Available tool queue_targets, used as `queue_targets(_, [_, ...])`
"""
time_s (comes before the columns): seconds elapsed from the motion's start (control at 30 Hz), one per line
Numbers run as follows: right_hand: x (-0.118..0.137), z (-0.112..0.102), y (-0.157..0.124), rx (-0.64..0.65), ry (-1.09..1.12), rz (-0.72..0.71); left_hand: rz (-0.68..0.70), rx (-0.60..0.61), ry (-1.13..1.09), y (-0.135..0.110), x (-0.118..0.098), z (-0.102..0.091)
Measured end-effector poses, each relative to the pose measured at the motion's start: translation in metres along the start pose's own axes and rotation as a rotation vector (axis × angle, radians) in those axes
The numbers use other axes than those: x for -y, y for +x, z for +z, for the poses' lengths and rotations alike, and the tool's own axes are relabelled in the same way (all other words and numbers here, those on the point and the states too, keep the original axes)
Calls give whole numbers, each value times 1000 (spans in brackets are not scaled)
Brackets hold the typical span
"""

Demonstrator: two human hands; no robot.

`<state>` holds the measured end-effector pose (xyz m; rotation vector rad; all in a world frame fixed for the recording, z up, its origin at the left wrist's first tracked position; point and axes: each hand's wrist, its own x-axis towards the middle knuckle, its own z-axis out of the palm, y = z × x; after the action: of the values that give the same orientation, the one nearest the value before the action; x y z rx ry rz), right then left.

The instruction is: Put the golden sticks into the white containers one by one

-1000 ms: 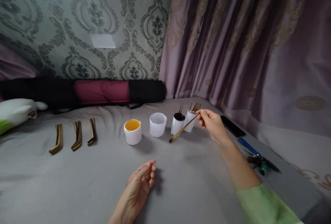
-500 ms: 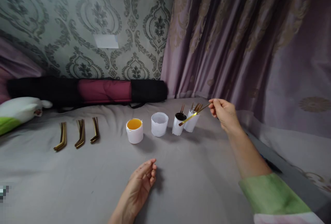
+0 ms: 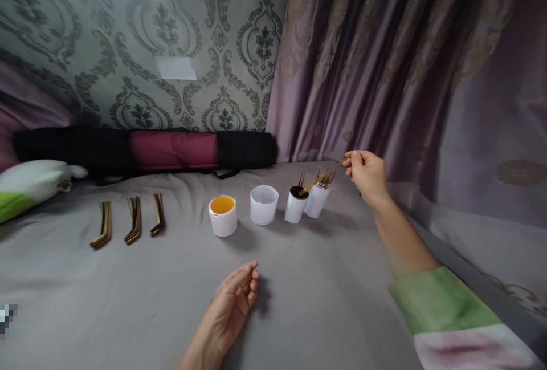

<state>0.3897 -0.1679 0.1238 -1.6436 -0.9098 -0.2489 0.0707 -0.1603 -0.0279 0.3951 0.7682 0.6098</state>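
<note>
My right hand (image 3: 366,175) pinches the upper end of a thin gold stick (image 3: 325,175) between thumb and fingertips. The stick slants down to the left, its lower end at the dark mouth of a white can (image 3: 294,210). Whether it touches the can is unclear. Just behind, a second white can (image 3: 315,203) holds several thin brown-gold sticks. My left hand (image 3: 235,299) rests palm sideways on the grey cloth, fingers loosely curled and apart, holding nothing. In front of it stand a white tub with an orange-yellow inside (image 3: 223,224) and a translucent white cup (image 3: 264,210).
On the left lie three bundles of bent gold sticks, a left one (image 3: 102,224), a middle one (image 3: 134,222) and a right one (image 3: 158,216). A white-and-green plush toy (image 3: 32,185) is beyond them. Along the wall runs a black-and-maroon long bag (image 3: 175,150); purple curtains (image 3: 384,73) hang right.
My right hand has risen a little and shifted slightly left. The stick's lower end has moved from in front of the can up to its mouth. My left hand stays put.
</note>
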Motion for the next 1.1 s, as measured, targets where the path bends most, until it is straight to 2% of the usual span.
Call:
queue_targets(0.2, [7,7,-2,58,-118,-98,3,6,5,1,0,0])
queue_targets(0.47, [16,18,-7,134,-189,-138,2,7,6,1,1,-2])
queue_targets(0.83, [15,33,-15,289,-245,-112,0,4,7,0,-1,0])
queue_targets(1.1, [2,43,-18,366,-282,-138,-1,14,7,0,0,-1])
